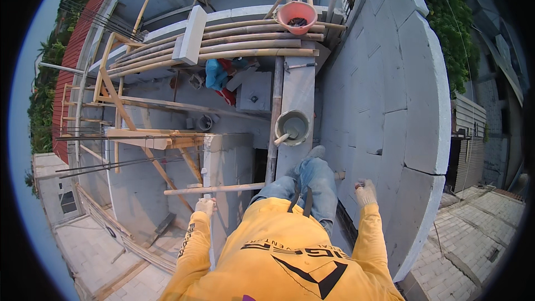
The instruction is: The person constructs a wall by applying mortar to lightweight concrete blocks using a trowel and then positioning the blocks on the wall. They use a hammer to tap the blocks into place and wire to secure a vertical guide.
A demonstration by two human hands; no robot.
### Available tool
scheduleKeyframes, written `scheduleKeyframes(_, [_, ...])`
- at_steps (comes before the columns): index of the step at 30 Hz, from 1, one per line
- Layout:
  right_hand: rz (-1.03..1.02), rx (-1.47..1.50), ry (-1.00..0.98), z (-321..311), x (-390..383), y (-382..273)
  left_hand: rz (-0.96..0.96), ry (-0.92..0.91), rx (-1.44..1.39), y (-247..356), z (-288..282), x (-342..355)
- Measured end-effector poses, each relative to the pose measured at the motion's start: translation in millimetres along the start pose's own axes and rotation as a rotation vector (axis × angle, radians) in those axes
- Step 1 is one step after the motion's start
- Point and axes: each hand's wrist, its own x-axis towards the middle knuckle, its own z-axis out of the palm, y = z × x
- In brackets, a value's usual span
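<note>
My left hand [205,205], pale and gloved, has curled fingers beside the narrow pale wall top [208,161], just under a bamboo pole [231,188]. My right hand [366,193], also gloved, is curled near the grey block wall [407,212]; something small and reddish shows at its fingertips, too small to name. My jeans-clad legs are on a long board. On that board [298,95] stand a bucket [298,122] of grey mix with a pale handle sticking out and, farther off, a hammer [301,66].
Bamboo poles [251,51] span the gap ahead, bearing a white block [192,30] and a pink basin [287,12]. A co-worker in blue [216,73] is below. A timber scaffold [145,139] rises at left. Steep drops open beside the board.
</note>
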Motion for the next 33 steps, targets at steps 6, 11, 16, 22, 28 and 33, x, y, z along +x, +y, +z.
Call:
scheduleKeyframes(6, [-0.04,0.01,-0.17,67.9,82.4,-74.8,0.059,0.062,-0.036,-32.0,-2.6,-10.6])
scheduleKeyframes(11, [0.044,-0.065,-0.268,134.5,157.9,-126.0,-0.05,-0.047,-0.136,-55.4,14.6,-35.3])
scheduleKeyframes(16, [0.098,-0.034,-0.32,250.8,281.8,-90.5,-0.182,-0.016,-0.095,-52.0,37.7,-40.0])
scheduleKeyframes(22, [0.203,-0.13,-0.244,324.4,386.9,-101.6,-0.325,0.019,0.03,-92.9,42.8,-13.5])
scheduleKeyframes(28, [0.208,-0.234,-0.105,344.5,405.2,-115.3,-0.176,-0.089,0.071,-6.4,136.0,99.3])
scheduleKeyframes(33, [0.127,-0.073,-0.299,319.1,331.6,-142.0,0.071,-0.25,0.096,126.2,232.8,157.6])
